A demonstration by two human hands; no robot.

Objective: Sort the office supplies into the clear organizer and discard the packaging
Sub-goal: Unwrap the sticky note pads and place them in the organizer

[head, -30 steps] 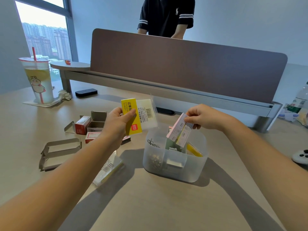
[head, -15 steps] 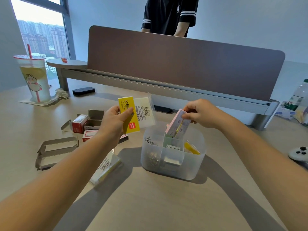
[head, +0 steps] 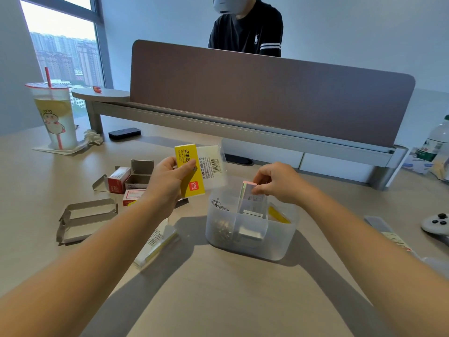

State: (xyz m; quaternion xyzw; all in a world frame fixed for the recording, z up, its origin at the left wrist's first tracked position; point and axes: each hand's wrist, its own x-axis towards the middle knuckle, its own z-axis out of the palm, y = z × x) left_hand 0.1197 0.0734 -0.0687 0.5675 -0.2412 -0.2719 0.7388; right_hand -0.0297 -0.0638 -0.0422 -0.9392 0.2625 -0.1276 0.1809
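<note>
- Your right hand (head: 275,184) pinches the top of a stack of pastel sticky notes (head: 250,197), just right of frame centre; the stack stands nearly upright with its lower end already inside the middle compartment of the clear organizer (head: 250,229)
- Organizer sits on the desk (head: 218,300) at centre frame; left compartment holds paper clips (head: 222,231), a yellow item (head: 279,215) leans in the right one, something silvery lies low in the middle, identity unclear
- Your left hand (head: 167,184) grips the yellow-banded clear wrapper (head: 201,170) up and left of the organizer, thumb across its face; it looks like emptied packaging, though I cannot confirm it is empty
- Left of centre on the desk: opened red staple boxes (head: 124,182), flattened grey cartons (head: 85,220), and a clear packet with a barcode (head: 156,244) partly under your left forearm
- Outer field: a drink cup (head: 56,117) at upper left, a white game controller (head: 436,224) at right edge, a second person behind the divider (head: 267,93)
- Risk, judged: let go while the stack tilts and it may fan open or catch on the compartment wall, ending half out
- Risk, judged: pressing down off-centre could tip or skid the light organizer, spilling clips
- Risk, judged: the wrapper is not yet discarded; your left forearm could sweep the barcode packet along the desk when you move to bin it
</note>
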